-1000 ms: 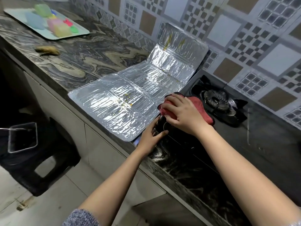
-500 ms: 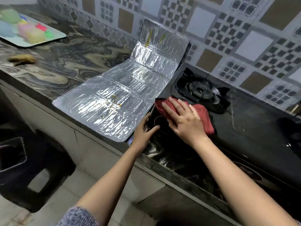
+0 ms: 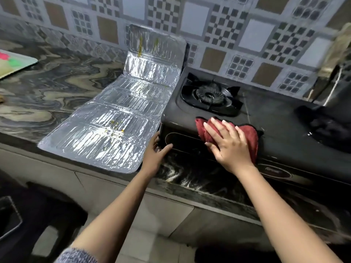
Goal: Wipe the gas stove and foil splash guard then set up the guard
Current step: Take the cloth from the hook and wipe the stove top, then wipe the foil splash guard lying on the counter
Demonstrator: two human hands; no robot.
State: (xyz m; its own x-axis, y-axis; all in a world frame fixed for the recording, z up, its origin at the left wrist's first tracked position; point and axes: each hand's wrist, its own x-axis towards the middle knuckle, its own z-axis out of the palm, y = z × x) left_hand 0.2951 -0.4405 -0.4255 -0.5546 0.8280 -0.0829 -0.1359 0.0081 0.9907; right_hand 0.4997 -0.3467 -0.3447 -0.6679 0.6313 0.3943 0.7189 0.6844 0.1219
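Head view: stove wipe under way

Right hand (image 3: 229, 147), fingers flat, is pressing red cloth (image 3: 250, 135) on gas stove (image 3: 275, 126), centre-right. Left hand (image 3: 154, 154) is gripping the stove's left front corner. Foil splash guard (image 3: 114, 130) is lying just left, long axis running lower-left to upper-centre, far panel tilting up against the wall.

Shiny ribbed foil splash guard (image 3: 121, 126), fuzzy red cloth (image 3: 248, 135), dark matt gas stove (image 3: 281, 130), glossy veined stone counter (image 3: 62, 88).

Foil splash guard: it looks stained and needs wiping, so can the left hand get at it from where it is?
Probably yes. The left hand grips the near left corner of the gas stove, and the foil splash guard lies on the counter right beside it with nothing between.
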